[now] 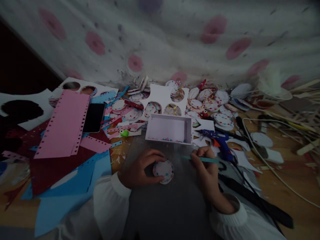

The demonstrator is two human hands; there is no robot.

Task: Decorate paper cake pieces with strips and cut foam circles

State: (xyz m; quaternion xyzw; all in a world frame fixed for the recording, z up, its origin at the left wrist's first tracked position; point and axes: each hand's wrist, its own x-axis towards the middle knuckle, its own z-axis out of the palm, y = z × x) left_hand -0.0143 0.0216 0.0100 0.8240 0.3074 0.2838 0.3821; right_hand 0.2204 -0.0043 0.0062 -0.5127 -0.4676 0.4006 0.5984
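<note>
My left hand (145, 168) grips a small white paper disc (163, 170) between thumb and fingers; pink and blue dots line the disc's rim. Pinched in my right hand (206, 171) is a thin teal stick (210, 160), lying level, its left tip pointing toward the disc. The disc and the stick are apart. Both hands are above a dark grey mat (170, 206). Just behind them stands a shallow white box (168, 128) with small blue and pink dots along its inner front edge.
Pink punched sheets (65, 123), a black phone (94, 117) and blue sheets (75, 183) lie at left. Many decorated discs (210, 100) pile up behind the box. A blue glue gun (225, 148) with its cord lies at right, near a white cable (265, 170). A flowered curtain (162, 40) hangs behind.
</note>
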